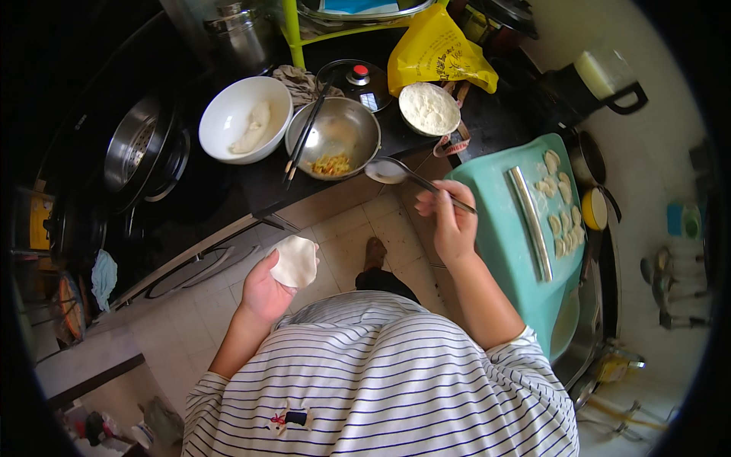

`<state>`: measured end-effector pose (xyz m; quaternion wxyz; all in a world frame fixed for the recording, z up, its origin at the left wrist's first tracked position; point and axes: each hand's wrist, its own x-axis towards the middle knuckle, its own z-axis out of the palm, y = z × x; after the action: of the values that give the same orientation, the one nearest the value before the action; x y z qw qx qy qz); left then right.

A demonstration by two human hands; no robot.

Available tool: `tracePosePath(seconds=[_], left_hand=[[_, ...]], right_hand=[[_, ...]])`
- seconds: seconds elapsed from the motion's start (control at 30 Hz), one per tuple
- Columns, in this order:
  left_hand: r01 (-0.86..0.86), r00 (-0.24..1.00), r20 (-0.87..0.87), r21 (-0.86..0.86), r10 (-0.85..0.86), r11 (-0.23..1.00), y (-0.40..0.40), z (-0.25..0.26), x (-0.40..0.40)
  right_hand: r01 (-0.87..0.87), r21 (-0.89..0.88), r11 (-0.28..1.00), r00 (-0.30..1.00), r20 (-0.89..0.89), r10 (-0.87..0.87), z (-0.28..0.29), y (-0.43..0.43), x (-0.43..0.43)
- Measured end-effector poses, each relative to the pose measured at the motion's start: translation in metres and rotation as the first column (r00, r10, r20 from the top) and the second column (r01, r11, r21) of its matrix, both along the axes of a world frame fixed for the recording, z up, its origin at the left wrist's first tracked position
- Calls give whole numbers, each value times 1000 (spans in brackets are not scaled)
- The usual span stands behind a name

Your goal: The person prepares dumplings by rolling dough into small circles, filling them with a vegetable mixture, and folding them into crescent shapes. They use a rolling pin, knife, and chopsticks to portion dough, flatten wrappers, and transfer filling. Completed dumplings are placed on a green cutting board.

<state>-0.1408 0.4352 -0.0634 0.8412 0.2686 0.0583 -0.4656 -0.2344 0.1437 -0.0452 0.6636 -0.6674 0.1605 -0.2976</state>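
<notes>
A round, flat dough wrapper [294,261] lies across the palm and fingers of my left hand [267,291], with my thumb on its edge. My right hand [454,223] grips the handle of a metal spoon [388,170]; its bowl looks free of filling. Just beyond the spoon stands a steel bowl [348,128] with a little chopped filling [332,165] at its near side. Dark chopsticks [308,137] rest across that bowl's left rim. To its left, a white bowl [220,108] holds a piece of dough [251,128].
On the right, a green board [491,200] carries a metal rolling pin [531,223] and several dumplings [565,228]. A bowl of flour [429,108] stands behind, near a yellow plastic bag [440,54] and a glass lid [365,85]. A steamer pot [137,148] sits far left.
</notes>
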Motion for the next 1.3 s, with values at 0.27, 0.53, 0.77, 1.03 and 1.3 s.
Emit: tracePosePath(seconds=[0.27,0.53,0.77,1.03,1.3], left_hand=[[-165,986,-11,50,166,985,-87,-20,47],[-160,987,22,79,159,984,-104,-43,59],[-84,996,24,8,84,996,-98,-64,74],[-43,999,-4,28,43,999,-94,-70,76],[-13,1000,25,97,10,995,-102,-59,77]], right_hand=[[-437,-511,740,897,-193,397,-31,-74,119],[-572,-534,623,806,-228,546,-49,-86,147],[-655,-391,647,754,-293,587,-41,-84,139],[-672,-369,642,740,-299,603,-41,-81,134],[-556,-106,825,822,-217,526,-43,-56,116]])
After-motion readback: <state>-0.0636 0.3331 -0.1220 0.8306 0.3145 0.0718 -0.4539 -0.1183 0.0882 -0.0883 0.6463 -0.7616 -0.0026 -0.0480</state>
